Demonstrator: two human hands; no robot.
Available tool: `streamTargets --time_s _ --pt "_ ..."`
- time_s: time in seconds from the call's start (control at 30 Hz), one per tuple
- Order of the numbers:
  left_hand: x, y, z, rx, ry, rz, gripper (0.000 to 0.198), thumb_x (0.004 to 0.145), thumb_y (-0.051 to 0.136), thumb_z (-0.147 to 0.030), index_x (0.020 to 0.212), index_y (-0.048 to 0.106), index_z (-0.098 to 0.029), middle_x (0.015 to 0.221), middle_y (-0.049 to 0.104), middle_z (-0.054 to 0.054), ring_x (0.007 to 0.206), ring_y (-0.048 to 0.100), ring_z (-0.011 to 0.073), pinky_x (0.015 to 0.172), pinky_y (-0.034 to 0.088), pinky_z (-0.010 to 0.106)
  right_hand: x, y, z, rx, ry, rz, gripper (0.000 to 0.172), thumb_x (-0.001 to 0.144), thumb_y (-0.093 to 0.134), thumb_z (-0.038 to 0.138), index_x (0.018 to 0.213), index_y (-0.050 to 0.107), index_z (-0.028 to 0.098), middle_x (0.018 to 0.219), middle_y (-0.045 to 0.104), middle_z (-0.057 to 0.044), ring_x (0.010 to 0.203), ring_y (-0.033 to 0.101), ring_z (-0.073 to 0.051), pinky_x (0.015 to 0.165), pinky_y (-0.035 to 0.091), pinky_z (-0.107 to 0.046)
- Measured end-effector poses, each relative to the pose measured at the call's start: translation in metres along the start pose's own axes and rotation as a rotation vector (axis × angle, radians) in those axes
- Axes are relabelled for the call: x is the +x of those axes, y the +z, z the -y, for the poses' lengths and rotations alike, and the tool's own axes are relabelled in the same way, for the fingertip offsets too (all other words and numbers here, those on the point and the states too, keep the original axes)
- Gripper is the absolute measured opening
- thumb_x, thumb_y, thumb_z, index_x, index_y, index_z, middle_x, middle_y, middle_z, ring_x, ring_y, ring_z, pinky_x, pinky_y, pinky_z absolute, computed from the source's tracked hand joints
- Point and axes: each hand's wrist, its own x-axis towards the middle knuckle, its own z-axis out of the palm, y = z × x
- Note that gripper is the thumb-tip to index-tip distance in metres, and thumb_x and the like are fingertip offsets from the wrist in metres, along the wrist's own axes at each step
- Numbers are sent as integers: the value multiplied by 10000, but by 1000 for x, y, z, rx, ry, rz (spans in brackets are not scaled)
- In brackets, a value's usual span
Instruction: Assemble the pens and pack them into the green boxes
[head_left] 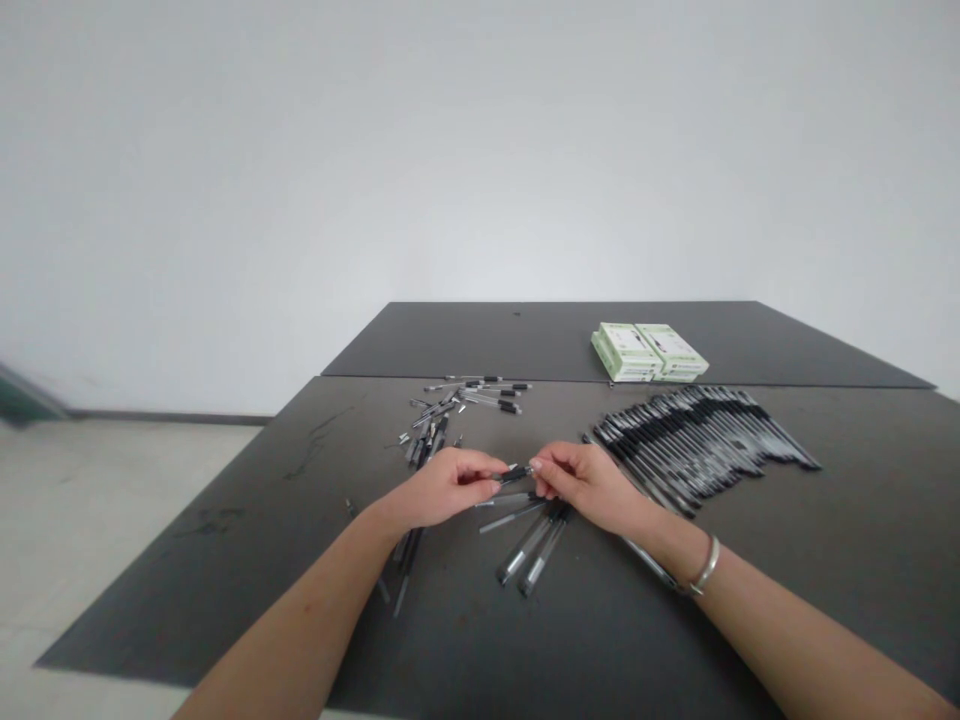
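Over the middle of the table, my left hand (452,487) is closed around the body of a pen (514,474) with a black grip. My right hand (586,484) pinches the pen's right end between thumb and fingertips; whether a small part sits there is too small to tell. Under and in front of my hands lie several loose pens (525,548) with clear barrels and black grips. To the left, partly behind my left hand, is a loose pile of pen parts (431,440). More clear barrels with black ends (487,400) lie beyond it.
A long row of pens (697,445) lies side by side to the right, near my right forearm. Green and white boxes (649,352) are stacked at the back right. The dark table (847,560) has a seam across it, and a pale wall stands behind.
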Motion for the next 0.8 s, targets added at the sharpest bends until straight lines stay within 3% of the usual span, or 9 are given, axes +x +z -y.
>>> streamTargets --time_s 0.13,0.27,0.4,0.63,0.8 --pt "0 0 0 -2 -11 8 333 852 582 -312 1098 708 -125 864 702 52 757 588 164 706 459 260 -1 -1 -1 -30 -3 23 426 942 453 489 710 623 173 640 628 -21 592 569 -127 580 443 -240" --pt "0 -1 1 -14 -14 13 327 861 561 -291 1092 706 -110 875 702 60 736 587 155 693 450 255 -1 -1 -3 67 -21 8 233 881 591 395 945 642 177 758 662 -21 665 578 -136 600 440 -238" --pt "-1 -1 1 -4 -21 14 319 863 558 -268 1099 705 -111 880 703 63 754 593 160 706 448 260 -1 -1 -3 9 -11 -7 164 859 614 323 889 663 169 723 648 -14 636 544 -130 578 408 -239" --pt "1 0 1 13 18 17 330 861 571 -248 1122 693 -87 1024 721 116 880 632 199 806 475 300 -2 -3 -3 -72 -9 63 356 931 493 438 754 638 164 641 603 -8 582 515 -123 556 387 -238" --pt "0 -1 2 31 41 17 326 869 570 -240 1133 693 -94 1080 719 121 941 641 212 865 472 315 -3 -3 -3 -67 8 82 354 942 475 437 769 612 161 656 591 -7 593 510 -120 562 387 -234"
